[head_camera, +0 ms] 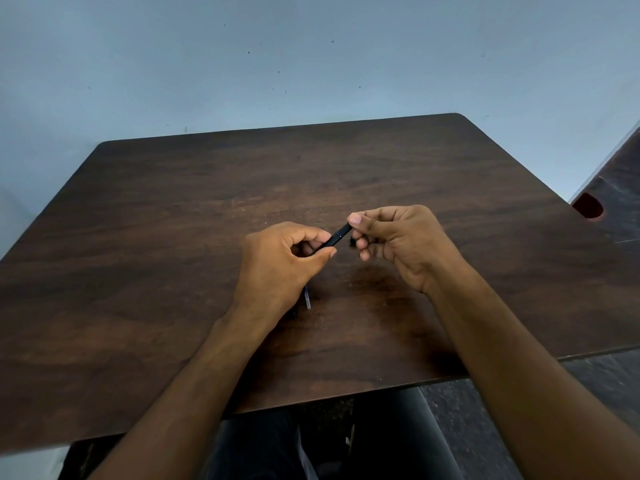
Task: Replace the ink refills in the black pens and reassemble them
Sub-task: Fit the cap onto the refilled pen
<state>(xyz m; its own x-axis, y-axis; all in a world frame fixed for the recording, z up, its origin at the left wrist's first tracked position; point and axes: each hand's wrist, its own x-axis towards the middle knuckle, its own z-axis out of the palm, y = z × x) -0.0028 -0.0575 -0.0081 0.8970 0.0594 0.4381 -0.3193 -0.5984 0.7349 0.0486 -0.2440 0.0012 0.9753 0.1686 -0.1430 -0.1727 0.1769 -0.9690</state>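
Gripping a black pen between both hands, the person holds it above the middle of a dark wooden table, clear of the surface. The pen lies at a slant, its lower end toward the left and near side, its upper end toward the right and far side. The left hand closes its thumb and fingers around the lower part of the barrel, so that only the upper part of the pen shows between the two hands. The right hand pinches the upper end between thumb and forefinger; the remaining fingers are curled in toward the palm. A small dark piece sits against the curled fingers just below the pen's end; what it is cannot be told. On the table surface, near the left wrist and partly hidden by it, lies a thin pale refill, with a further dark item beside it that is too concealed to identify. Both forearms reach in from the near edge of the table. A pale blue wall stands behind the table's far edge.
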